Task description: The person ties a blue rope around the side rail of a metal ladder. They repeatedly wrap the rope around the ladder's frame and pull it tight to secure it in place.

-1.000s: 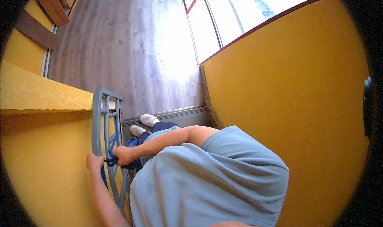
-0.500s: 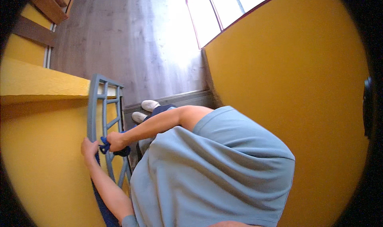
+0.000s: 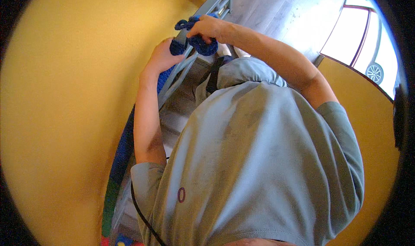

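A grey metal railing point(image 3: 175, 83) runs diagonally beside the yellow wall. Dark blue fuzzy knitted material point(image 3: 125, 144) lies along its top bar, turning green and red toward the lower left. My left hand point(image 3: 164, 57) is closed around the blue-covered top bar. Just beyond it, my right hand point(image 3: 207, 27) is closed on a bundle of blue yarn point(image 3: 202, 45) at the rail. A loop of this yarn sticks out past the fingers on the left. My fingertips are partly hidden by the yarn and by the hands themselves.
Steps point(image 3: 175, 120) show through the railing. A yellow wall point(image 3: 78, 94) stands close on the left, another yellow wall point(image 3: 359, 86) on the right. At the far right a window point(image 3: 354, 34) shows a car wheel outside. Grey wood-look floor point(image 3: 276, 12) lies ahead.
My view and body have turned, so the railing now shows higher up and more of the blue cover shows. My right hand has stayed on the blue bundle, my left on the rail.
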Available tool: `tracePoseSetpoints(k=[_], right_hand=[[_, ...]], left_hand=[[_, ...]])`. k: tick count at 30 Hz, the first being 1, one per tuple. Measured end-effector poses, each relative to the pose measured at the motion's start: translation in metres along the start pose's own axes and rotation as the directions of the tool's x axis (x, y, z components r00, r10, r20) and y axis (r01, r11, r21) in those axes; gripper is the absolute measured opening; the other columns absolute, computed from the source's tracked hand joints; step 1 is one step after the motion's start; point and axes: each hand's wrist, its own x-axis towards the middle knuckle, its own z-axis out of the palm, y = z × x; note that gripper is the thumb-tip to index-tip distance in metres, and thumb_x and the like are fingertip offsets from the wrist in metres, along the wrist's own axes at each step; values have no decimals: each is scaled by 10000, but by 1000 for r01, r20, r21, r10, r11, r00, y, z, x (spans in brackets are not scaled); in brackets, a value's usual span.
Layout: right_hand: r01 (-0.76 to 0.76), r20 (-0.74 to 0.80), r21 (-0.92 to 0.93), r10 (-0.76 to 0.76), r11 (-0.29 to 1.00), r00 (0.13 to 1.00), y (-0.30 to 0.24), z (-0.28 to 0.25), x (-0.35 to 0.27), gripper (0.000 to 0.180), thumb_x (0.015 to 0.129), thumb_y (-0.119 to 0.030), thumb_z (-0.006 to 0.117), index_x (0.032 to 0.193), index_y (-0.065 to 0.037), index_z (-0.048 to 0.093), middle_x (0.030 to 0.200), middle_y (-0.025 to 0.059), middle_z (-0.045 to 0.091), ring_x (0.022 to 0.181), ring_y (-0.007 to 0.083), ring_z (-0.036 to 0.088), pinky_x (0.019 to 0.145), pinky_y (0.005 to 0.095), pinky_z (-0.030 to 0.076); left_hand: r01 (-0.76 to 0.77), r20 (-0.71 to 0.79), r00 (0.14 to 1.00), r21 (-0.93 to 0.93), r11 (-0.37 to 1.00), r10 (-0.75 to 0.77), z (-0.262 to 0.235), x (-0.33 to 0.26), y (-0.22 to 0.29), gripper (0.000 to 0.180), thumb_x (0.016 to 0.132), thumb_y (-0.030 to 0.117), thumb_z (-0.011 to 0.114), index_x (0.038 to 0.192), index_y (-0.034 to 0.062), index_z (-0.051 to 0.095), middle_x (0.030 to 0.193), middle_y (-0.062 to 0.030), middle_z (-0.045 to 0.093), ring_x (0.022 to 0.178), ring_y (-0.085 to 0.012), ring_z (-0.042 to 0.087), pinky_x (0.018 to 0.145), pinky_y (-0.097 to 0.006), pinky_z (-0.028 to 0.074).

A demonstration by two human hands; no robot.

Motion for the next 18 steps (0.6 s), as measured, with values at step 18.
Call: tracePoseSetpoints(k=[18], right_hand=[[36, 348, 111, -72, 993, 935, -111, -10, 94, 351, 806, -373, 572, 602, -90, 543, 555, 40, 527, 467, 166, 463, 452, 349, 367]], left_hand=[[364, -409, 884, 294, 884, -228, -65, 29, 49, 411, 897, 379, 434, 795, 46, 654, 894, -177, 645, 808, -361, 622, 706, -483, 484]])
